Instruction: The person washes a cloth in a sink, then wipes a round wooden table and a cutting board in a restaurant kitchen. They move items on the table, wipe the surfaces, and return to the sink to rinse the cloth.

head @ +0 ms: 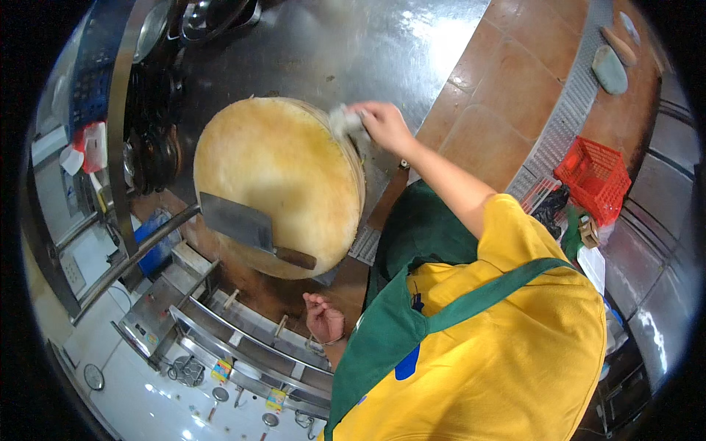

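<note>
A thick round chopping block (270, 160) stands at the corner of a stainless-steel worktop (331, 49). Across its top, near my left side, lies a cleaver (238, 220) with a dark blade and brown wooden handle. My right hand (383, 124) grips a crumpled whitish cloth (346, 122) against the block's side, at the rim away from the cleaver; the cloth is slightly blurred. Below the cleaver's handle, my left hand (324, 318) hangs in the air beside the green apron (380, 336). Its fingers are loosely bent and nothing is in it.
Dark pans (154, 138) crowd the worktop's left edge. Beyond it runs a metal rail (138, 256), with a blue bin (157, 237) behind. Steel kitchen equipment (242, 336) lines the tiled wall below. A red plastic crate (593, 176) sits on the floor by a drain grate (562, 105).
</note>
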Demonstrator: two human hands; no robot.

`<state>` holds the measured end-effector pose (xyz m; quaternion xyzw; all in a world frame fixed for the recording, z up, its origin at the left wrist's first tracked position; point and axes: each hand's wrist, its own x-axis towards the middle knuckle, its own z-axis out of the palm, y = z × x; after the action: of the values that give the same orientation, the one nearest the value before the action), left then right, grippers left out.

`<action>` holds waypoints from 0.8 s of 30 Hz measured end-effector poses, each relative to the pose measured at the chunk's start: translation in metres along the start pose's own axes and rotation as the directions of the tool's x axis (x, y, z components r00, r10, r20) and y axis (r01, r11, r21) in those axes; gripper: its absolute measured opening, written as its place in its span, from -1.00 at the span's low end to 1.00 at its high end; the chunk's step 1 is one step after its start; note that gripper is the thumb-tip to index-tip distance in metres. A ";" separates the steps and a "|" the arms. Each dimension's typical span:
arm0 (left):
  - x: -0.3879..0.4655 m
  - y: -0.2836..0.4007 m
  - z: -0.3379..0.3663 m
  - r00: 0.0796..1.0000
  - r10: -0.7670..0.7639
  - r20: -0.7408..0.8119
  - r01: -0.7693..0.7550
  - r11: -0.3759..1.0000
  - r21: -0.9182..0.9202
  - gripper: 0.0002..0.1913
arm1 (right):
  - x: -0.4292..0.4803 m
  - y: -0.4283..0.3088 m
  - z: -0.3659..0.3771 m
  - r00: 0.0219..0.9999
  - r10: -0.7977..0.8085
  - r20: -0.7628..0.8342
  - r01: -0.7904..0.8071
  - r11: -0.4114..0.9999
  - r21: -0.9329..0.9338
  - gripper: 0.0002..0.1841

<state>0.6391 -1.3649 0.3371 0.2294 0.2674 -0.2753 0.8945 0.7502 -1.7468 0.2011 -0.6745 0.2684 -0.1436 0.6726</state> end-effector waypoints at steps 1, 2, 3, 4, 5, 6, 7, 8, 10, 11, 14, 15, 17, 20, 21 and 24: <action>-0.002 0.001 0.002 1.000 -0.014 0.000 0.014 1.000 -0.005 -0.55 | 0.015 -0.002 0.004 0.998 0.055 0.031 -0.055 0.999 -0.005 -0.71; -0.004 0.002 0.002 1.000 -0.005 -0.004 0.005 1.000 -0.011 -0.55 | 0.016 -0.005 0.015 0.992 0.000 0.125 -0.003 1.000 0.024 -0.69; -0.006 0.002 0.003 1.000 0.007 -0.025 -0.007 1.000 -0.002 -0.55 | 0.020 -0.005 0.023 0.974 -0.001 0.225 -0.013 0.998 0.065 -0.67; -0.007 0.001 0.002 1.000 -0.005 -0.013 0.005 1.000 0.006 -0.55 | 0.012 -0.002 0.028 0.984 -0.134 0.114 0.132 0.991 0.029 -0.66; -0.009 -0.001 0.001 1.000 -0.014 0.005 0.014 1.000 -0.003 -0.55 | -0.004 0.003 0.037 0.982 -0.175 0.066 0.178 0.982 -0.055 -0.65; -0.009 -0.004 -0.001 1.000 -0.010 0.010 0.010 1.000 -0.013 -0.55 | -0.024 0.009 0.031 0.974 -0.211 0.080 0.214 0.976 -0.033 -0.64; -0.007 -0.007 -0.004 1.000 -0.008 0.013 0.008 1.000 -0.026 -0.55 | -0.044 0.016 0.028 0.964 -0.265 0.021 0.266 0.962 -0.065 -0.63; -0.005 -0.011 -0.006 1.000 -0.023 -0.010 0.023 1.000 -0.012 -0.55 | -0.058 0.024 0.024 0.970 -0.242 0.035 0.244 0.969 -0.039 -0.63; 0.003 -0.018 -0.010 0.997 -0.059 -0.053 0.060 0.998 0.023 -0.55 | -0.085 0.033 0.014 0.965 -0.228 0.132 0.235 0.971 -0.040 -0.62; 0.008 -0.022 -0.012 0.995 -0.085 -0.059 0.087 0.995 0.038 -0.56 | -0.088 0.034 0.005 0.951 -0.242 0.195 0.258 0.964 -0.062 -0.62; 0.016 -0.030 -0.012 0.990 -0.113 -0.079 0.119 0.990 0.079 -0.60 | -0.070 0.018 -0.035 0.934 -0.212 0.287 0.263 0.953 -0.152 -0.60; 0.017 -0.032 -0.012 0.987 -0.124 -0.105 0.133 0.988 0.076 -0.60 | -0.052 0.009 -0.051 0.918 -0.271 0.288 0.327 0.930 -0.167 -0.59; 0.016 -0.035 -0.012 0.983 -0.132 -0.127 0.143 0.986 0.081 -0.60 | -0.011 0.000 -0.082 0.938 -0.316 0.144 0.346 0.882 -0.319 -0.56; 0.012 -0.037 -0.013 0.987 -0.155 -0.046 0.158 0.986 0.061 -0.61 | 0.027 0.011 -0.095 0.857 -0.516 -0.002 0.350 0.583 -0.733 -0.51; 0.010 -0.039 -0.014 0.989 -0.145 -0.025 0.146 0.987 0.061 -0.61 | 0.030 0.021 -0.087 0.860 -0.508 -0.043 0.267 0.521 -0.811 -0.49; 0.003 -0.040 -0.021 0.987 -0.122 -0.100 0.123 0.992 0.003 -0.61 | 0.004 0.049 -0.032 0.842 -0.537 -0.058 0.245 0.475 -0.845 -0.46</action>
<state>0.6094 -1.3840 0.3088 0.2299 0.3239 -0.3193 0.8604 0.7277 -1.7728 0.1541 -0.9157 0.2434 -0.2622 0.1830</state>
